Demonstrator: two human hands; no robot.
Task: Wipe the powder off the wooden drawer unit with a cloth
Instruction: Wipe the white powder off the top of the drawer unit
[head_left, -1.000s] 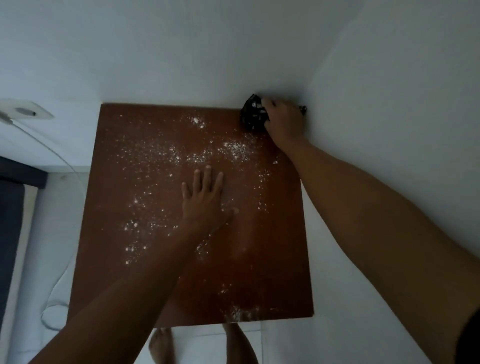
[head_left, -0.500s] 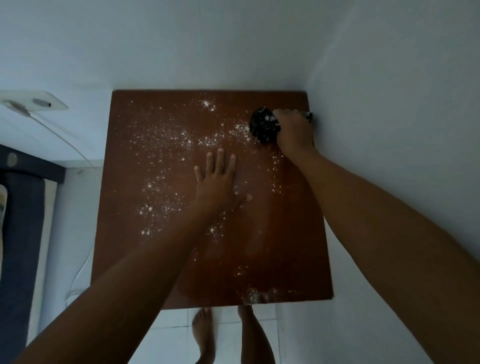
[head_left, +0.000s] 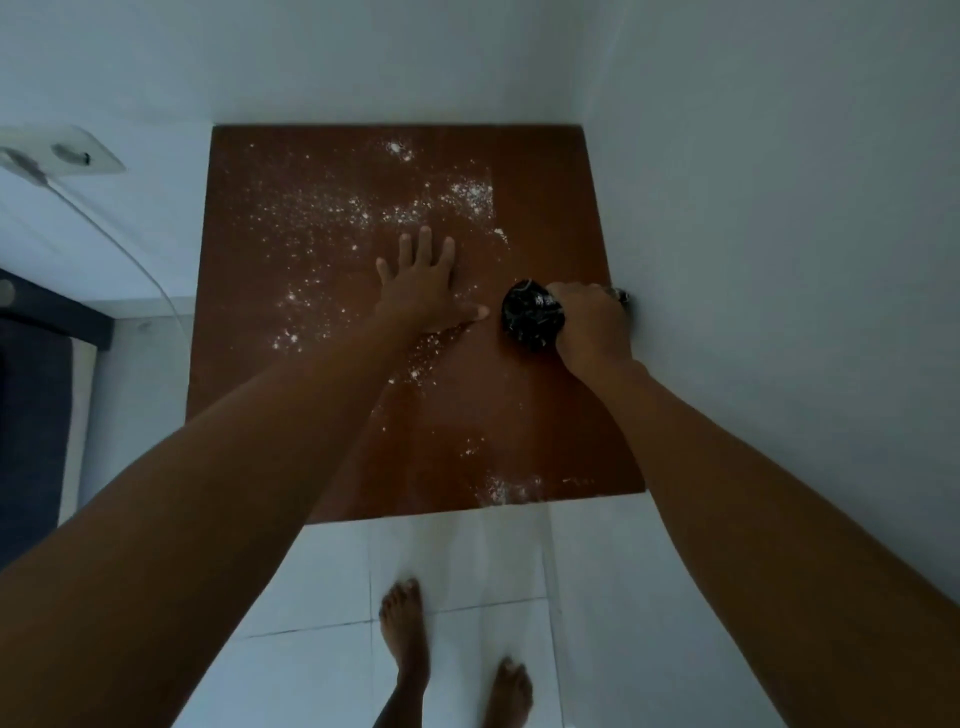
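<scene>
Wooden drawer unit (head_left: 545, 415): reddish-brown square top, set in a wall corner. White powder (head_left: 332, 223) scattered over its far-left and centre, some at the near edge. Dark patterned cloth (head_left: 530, 314), bunched, lies near the right edge.

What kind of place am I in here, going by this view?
Probably a room corner at home: a wooden drawer unit against white walls, a white tiled floor, bare feet.

white powder (head_left: 332, 213), reddish-brown drawer unit (head_left: 545, 208), black cloth (head_left: 530, 314)
</scene>
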